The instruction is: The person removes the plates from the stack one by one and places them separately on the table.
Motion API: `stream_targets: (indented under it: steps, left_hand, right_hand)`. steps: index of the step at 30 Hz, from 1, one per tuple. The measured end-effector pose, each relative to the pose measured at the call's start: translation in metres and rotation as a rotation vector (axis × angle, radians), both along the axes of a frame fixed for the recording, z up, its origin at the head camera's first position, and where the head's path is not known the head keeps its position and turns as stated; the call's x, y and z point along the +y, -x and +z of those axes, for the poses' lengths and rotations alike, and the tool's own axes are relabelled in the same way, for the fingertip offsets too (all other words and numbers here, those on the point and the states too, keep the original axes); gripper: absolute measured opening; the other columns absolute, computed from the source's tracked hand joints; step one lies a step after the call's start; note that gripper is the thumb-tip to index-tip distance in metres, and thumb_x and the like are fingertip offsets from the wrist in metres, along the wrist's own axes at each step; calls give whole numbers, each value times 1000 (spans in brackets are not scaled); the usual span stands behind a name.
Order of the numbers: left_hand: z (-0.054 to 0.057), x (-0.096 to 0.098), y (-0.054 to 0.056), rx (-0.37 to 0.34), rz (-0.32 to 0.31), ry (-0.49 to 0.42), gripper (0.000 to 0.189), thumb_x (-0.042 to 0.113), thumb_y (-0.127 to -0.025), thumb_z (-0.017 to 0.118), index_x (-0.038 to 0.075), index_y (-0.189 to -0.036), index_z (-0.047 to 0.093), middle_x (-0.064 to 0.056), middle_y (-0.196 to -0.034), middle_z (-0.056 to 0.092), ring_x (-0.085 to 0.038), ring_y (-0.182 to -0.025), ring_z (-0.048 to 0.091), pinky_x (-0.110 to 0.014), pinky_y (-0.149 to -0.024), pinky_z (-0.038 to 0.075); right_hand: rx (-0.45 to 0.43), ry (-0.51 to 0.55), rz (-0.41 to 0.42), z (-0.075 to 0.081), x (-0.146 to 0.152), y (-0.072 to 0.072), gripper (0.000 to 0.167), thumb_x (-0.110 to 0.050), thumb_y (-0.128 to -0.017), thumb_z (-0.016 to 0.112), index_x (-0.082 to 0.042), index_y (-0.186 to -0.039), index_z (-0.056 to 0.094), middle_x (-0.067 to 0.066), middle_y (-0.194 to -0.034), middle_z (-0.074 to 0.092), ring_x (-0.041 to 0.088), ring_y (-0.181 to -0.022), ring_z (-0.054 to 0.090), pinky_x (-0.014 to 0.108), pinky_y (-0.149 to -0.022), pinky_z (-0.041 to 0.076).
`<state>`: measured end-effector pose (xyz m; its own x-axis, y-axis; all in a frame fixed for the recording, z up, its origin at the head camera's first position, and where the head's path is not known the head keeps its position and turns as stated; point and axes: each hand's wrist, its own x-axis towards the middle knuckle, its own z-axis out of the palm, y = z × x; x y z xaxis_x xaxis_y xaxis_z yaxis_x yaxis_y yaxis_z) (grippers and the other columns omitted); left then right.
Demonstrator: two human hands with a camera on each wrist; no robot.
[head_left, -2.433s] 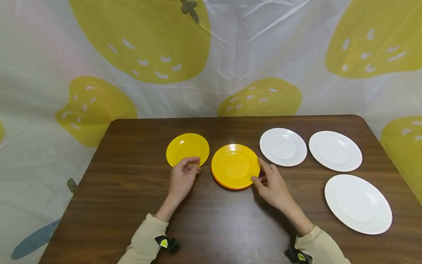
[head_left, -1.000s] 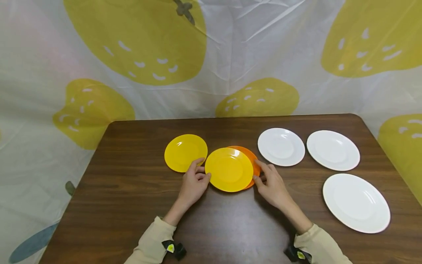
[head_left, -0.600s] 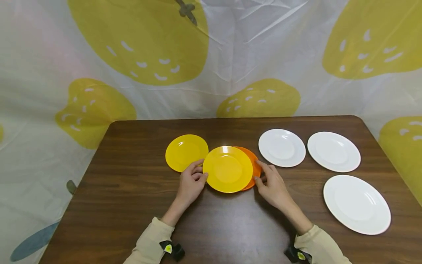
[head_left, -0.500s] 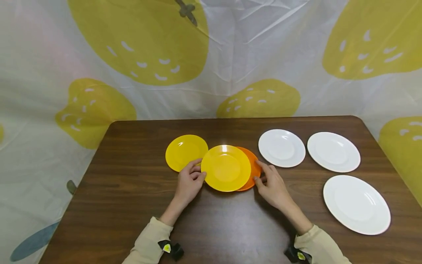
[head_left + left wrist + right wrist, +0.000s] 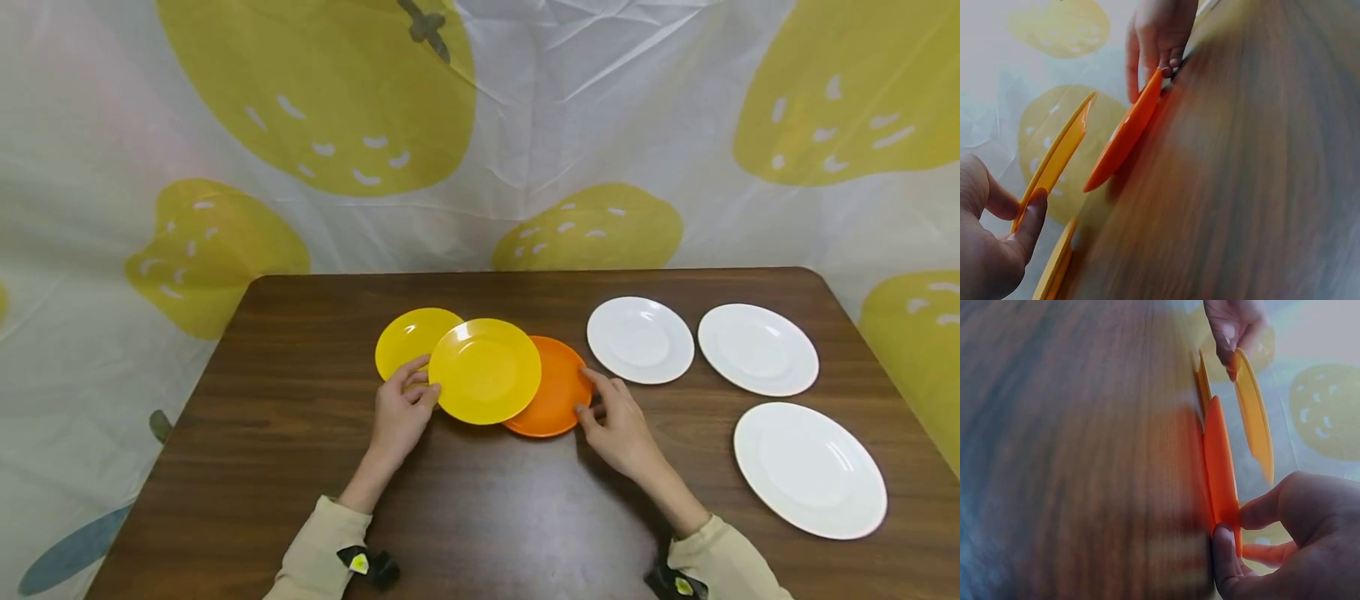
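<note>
In the head view my left hand (image 5: 403, 417) pinches the near-left rim of a yellow plate (image 5: 486, 371). That plate is raised off the table, apart from the orange plate (image 5: 557, 390) below it, as both wrist views show. A second yellow plate (image 5: 408, 340) lies on the table at the left, partly hidden by the raised one. My right hand (image 5: 621, 425) grips the right rim of the orange plate, thumb on one face and fingers on the other in the right wrist view. The orange plate's left part is covered in the head view.
Three white plates, one at the back (image 5: 640, 340), one at the far right (image 5: 758, 349) and a larger one nearer (image 5: 810, 471), lie on the right side of the brown wooden table (image 5: 495, 517). A lemon-patterned cloth (image 5: 360, 229) hangs behind the table.
My left hand has taken the upper yellow plate off the orange one and carried it up and left, over the other yellow plate. My right hand has stayed at the orange plate's rim.
</note>
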<state>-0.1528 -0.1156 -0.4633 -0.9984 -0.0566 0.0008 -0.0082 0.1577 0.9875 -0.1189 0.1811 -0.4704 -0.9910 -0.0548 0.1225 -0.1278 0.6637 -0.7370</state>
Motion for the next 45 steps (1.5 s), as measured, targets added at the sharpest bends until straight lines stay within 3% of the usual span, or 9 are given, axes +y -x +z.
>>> stream_targets:
  steps: [9, 16, 26, 36, 45]
  left_hand:
    - [5, -22, 4, -29, 82, -49, 46, -9, -92, 62, -8, -138, 55, -28, -110, 64, -1, -76, 66, -18, -70, 59]
    - [9, -41, 10, -46, 147, -64, 46, -6, -94, 61, -6, -140, 54, -16, -105, 63, 0, -78, 66, -17, -71, 58]
    - [7, -64, 14, -31, 231, -75, 45, -5, -94, 60, -6, -139, 55, -1, -97, 65, 1, -76, 66, -16, -69, 58]
    - [11, -88, 15, -41, 290, -65, 46, 0, -97, 60, -3, -142, 53, -5, -103, 60, -1, -81, 64, -14, -71, 57]
    - [13, -106, 16, -38, 365, -128, 46, -3, -96, 59, -5, -142, 51, 2, -94, 59, -2, -79, 64, -14, -71, 57]
  right_hand:
    - [16, 2, -1, -1, 0, 0, 56, -2, -90, 69, 2, -143, 53, 18, -105, 57, 18, -78, 66, 29, -73, 52]
    - [22, 2, -3, -2, -1, 0, 56, -1, -89, 69, 3, -142, 53, 18, -103, 57, 18, -78, 66, 30, -74, 52]
    - [39, 11, 3, -3, -2, -1, 55, 0, -89, 69, 4, -141, 53, 20, -105, 57, 17, -76, 64, 28, -72, 52]
    - [39, 16, 1, -5, -1, -1, 54, -1, -90, 69, 2, -142, 53, 18, -106, 57, 16, -79, 63, 27, -72, 52]
    - [55, 17, 6, -5, 0, -1, 54, -1, -90, 69, 2, -141, 54, 19, -106, 58, 16, -78, 63, 27, -72, 52]
